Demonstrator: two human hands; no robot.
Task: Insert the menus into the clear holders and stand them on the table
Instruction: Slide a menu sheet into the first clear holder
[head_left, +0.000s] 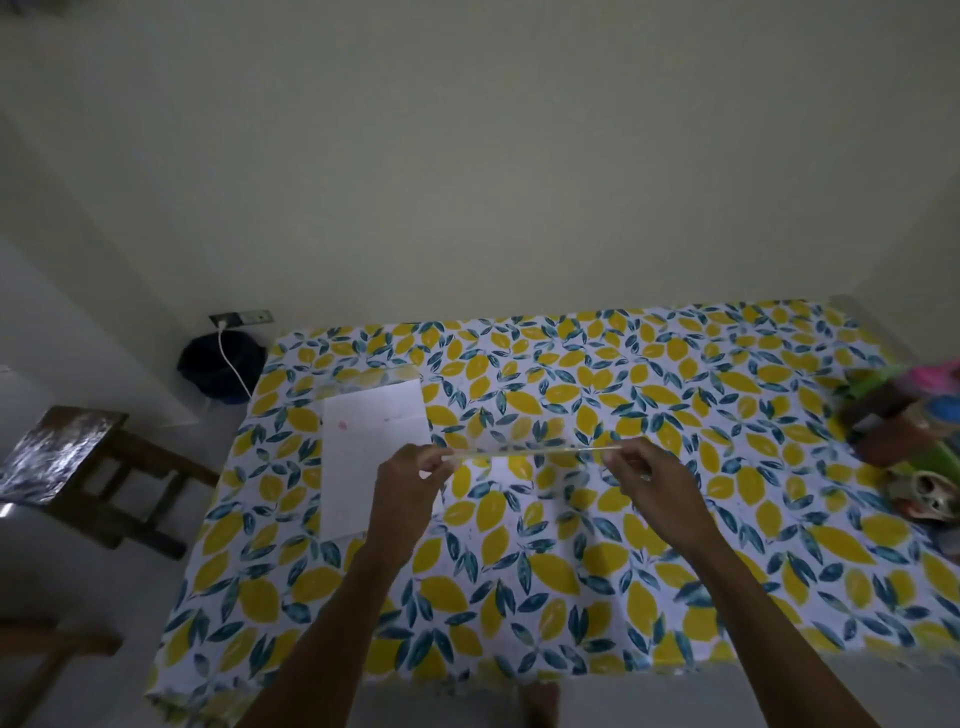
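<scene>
On the lemon-print tablecloth (519, 597), your left hand (410, 483) and right hand (649, 483) pinch a clear holder (524, 441) (empty) — next, slide in the menu sheet (374, 447) left of it.

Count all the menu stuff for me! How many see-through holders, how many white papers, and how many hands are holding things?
Clear holders: 2, one held up by both hands and one lying flat at the far end of the paper
White menu papers: 1
Hands holding: 2, left hand and right hand
Total: 5
</scene>
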